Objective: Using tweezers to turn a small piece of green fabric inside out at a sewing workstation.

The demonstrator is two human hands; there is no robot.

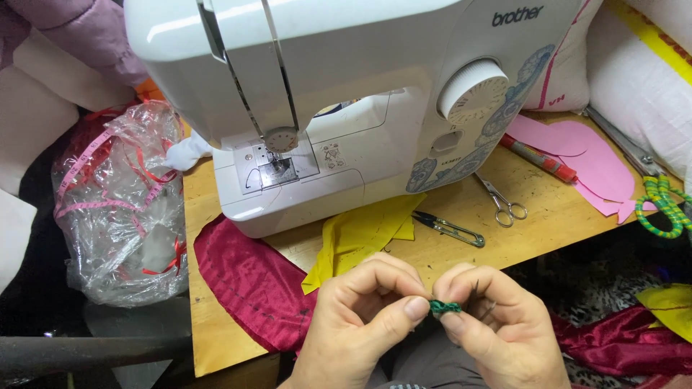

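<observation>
- Nearest the camera, the left hand and the right hand meet just past the near edge of the wooden table, both curled with knuckles up.
- Between them sits a small green fabric piece, pinched by the left thumb and forefinger on one side and the right thumb and forefinger on the other; the fingers of both hands are closed together on it.
- Just beyond the left hand, a dark red satin cloth lies over the table's near edge.
- Next to it, yellow fabric pieces lie partly under the front of the machine.
- Right of the yellow pieces lie thread snips, and a little further back small silver scissors.
- Further right, pink cut-out shapes lie flat, with a red pen across them and large shears with green-wrapped handles beside.
- At the back stands a white sewing machine.
- Off the table's left side sits a clear plastic bag with a pink measuring tape inside.
</observation>
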